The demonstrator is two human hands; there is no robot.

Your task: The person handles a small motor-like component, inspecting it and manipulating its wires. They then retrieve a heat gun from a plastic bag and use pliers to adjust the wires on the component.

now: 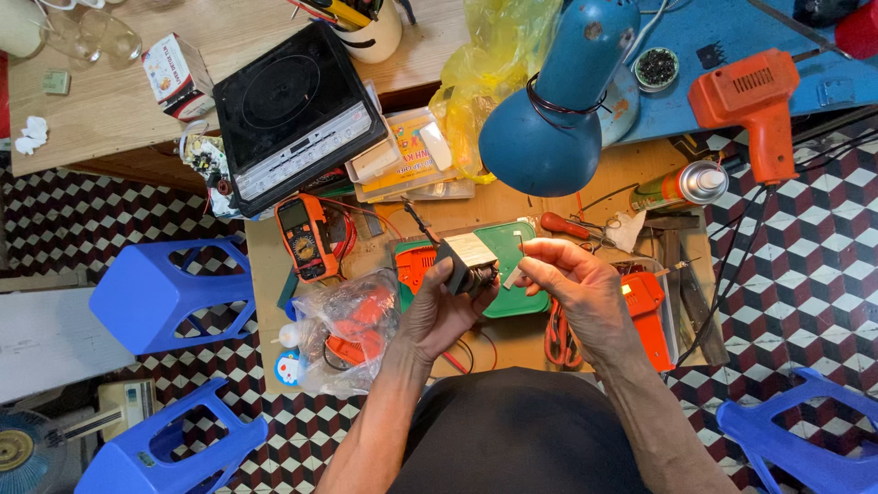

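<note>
Here, both hands' fingers clamp a small black part [468,261]; a cup [370,37] holds tools.

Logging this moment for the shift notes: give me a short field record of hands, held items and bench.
left hand: grips a small dark block component with a pale top
right hand: fingertips pinch a small pale piece beside the component
under hands: green board
left of hands: orange multimeter, clear bag of orange parts
above: blue desk lamp
right: red screwdriver
</note>
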